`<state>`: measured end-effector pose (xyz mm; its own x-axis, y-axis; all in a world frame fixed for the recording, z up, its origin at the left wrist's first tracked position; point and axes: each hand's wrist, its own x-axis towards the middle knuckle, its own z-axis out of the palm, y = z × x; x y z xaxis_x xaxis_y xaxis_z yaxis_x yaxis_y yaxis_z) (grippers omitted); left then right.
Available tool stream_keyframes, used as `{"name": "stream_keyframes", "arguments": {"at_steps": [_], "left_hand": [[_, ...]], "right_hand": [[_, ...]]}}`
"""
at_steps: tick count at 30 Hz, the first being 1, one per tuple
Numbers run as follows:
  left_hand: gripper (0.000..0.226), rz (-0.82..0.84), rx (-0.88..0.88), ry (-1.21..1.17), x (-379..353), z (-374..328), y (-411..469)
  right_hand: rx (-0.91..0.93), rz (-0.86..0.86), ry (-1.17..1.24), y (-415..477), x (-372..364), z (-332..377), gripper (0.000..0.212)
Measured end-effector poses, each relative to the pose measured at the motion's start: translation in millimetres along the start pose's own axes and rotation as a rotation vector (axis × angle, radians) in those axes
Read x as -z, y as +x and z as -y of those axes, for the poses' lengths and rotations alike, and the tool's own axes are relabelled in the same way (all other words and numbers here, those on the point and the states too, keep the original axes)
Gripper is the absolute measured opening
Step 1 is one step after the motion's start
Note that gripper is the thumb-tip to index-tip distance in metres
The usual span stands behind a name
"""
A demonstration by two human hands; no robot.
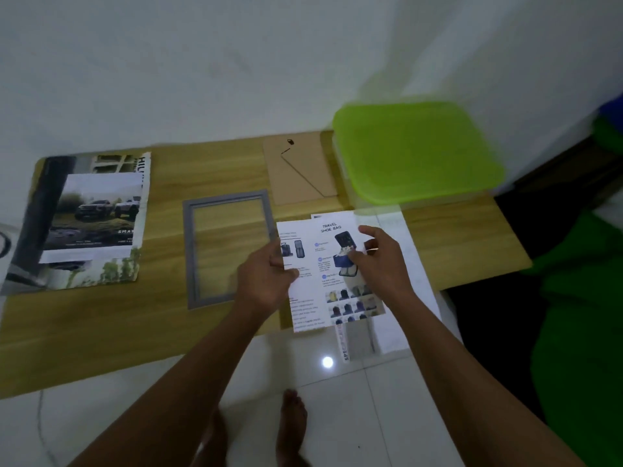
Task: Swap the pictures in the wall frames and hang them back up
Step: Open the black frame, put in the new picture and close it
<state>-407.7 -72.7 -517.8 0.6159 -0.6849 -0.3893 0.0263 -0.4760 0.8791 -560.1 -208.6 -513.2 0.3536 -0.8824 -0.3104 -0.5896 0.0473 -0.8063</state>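
Wooden table [168, 183] bears grey frame [192, 257], backing board [296, 173], green lid [414, 153]; left grip [263, 281] and right grip [381, 261] pinch the leaflet [313, 298].

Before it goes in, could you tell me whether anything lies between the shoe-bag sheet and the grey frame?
Nothing visible does: the shoe-bag sheet is held just right of the grey frame, whose opening shows only bare table.

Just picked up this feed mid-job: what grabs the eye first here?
The bright green lid at the back right of the table stands out most. In the middle, the left hand and right hand hold a Travel Shoe Bag leaflet beside the empty grey frame lying flat. A truck picture lies at the left end.
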Motion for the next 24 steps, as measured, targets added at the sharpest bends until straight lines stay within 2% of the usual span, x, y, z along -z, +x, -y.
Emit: {"name": "stream_keyframes", "arguments": {"at_steps": [4,8,10,12,15,19,24], "left_hand": [[0.052,0.063,-0.07,0.145,-46,0,4],[0.041,0.034,-0.144,0.408,-76,5,26],[0.041,0.005,-0.177,0.573,-83,7,34],[0.052,-0.047,-0.248,0.78,-87,7,34],[0.063,-0.058,-0.387,0.941,-91,6,31],[0.065,0.086,-0.406,1.084,-93,14,34],[0.065,0.098,-0.418,1.076,-93,13,33]], "right_hand": [[-0.012,-0.038,-0.183,11,24,-38,0.05],[0.001,-0.106,-0.256,27,33,-59,0.048],[0.086,-0.109,-0.353,33,36,-62,0.038],[0.195,-0.097,-0.52,35,38,-65,0.021],[0.279,0.009,-0.695,30,39,-70,0.036],[0.275,0.093,-0.661,21,42,-65,0.056],[0.257,0.127,-0.674,22,44,-62,0.055]]}}
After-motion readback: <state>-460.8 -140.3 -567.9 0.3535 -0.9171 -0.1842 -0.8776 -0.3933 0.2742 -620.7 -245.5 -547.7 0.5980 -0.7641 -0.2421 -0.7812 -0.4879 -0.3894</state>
